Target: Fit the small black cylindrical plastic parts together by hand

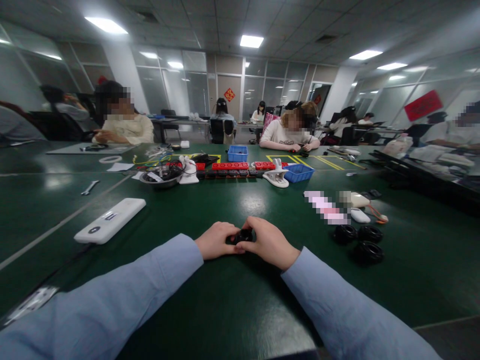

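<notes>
Both my hands rest on the green table (240, 295) in front of me, pressed together around a small black round part (243, 235). My left hand (216, 241) curls its fingers against the part's left side. My right hand (268, 242) wraps over its right side and top. Most of the part is hidden between the fingers. Three black rings (359, 241) of a similar kind lie on the table to the right of my right hand.
A white flat device (110, 220) lies at the left, a wrench (90, 187) beyond it. A metal bowl (161, 177), red and black parts (229, 168), two blue bins (298, 172) and a white clamp (276, 176) stand further back. Several people sit at the tables behind.
</notes>
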Action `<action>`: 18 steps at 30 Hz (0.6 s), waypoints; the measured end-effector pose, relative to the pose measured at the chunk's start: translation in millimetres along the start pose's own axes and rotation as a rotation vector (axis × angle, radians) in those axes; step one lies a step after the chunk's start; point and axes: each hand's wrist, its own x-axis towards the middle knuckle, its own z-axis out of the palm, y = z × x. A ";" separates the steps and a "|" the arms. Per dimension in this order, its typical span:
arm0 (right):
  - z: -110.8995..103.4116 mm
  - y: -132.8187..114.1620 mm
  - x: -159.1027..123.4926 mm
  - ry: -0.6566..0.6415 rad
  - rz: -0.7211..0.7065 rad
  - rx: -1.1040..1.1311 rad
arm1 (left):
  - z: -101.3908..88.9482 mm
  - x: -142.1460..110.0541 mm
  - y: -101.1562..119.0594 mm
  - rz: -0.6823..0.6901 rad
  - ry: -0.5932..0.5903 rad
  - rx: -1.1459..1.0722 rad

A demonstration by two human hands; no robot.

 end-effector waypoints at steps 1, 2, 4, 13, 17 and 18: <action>0.2 1.2 0.1 -0.013 -0.003 0.001 | 0.0 0.2 0.0 -0.002 -0.003 0.006; 0.3 2.4 0.1 -0.028 -0.009 0.006 | -0.1 0.2 0.0 -0.004 -0.006 0.011; -0.6 4.0 -0.1 -0.040 -0.016 0.016 | -0.4 -0.1 -0.1 -0.010 -0.006 0.021; -4.3 -6.4 -6.6 0.085 -0.046 -0.059 | -0.5 -1.1 -0.1 0.005 -0.011 0.010; -0.6 -7.2 -5.7 0.057 -0.054 -0.061 | 0.3 -0.8 0.1 0.008 0.003 0.014; -0.1 -6.9 -5.2 0.057 -0.050 -0.056 | 0.4 -0.8 0.1 0.008 0.004 0.015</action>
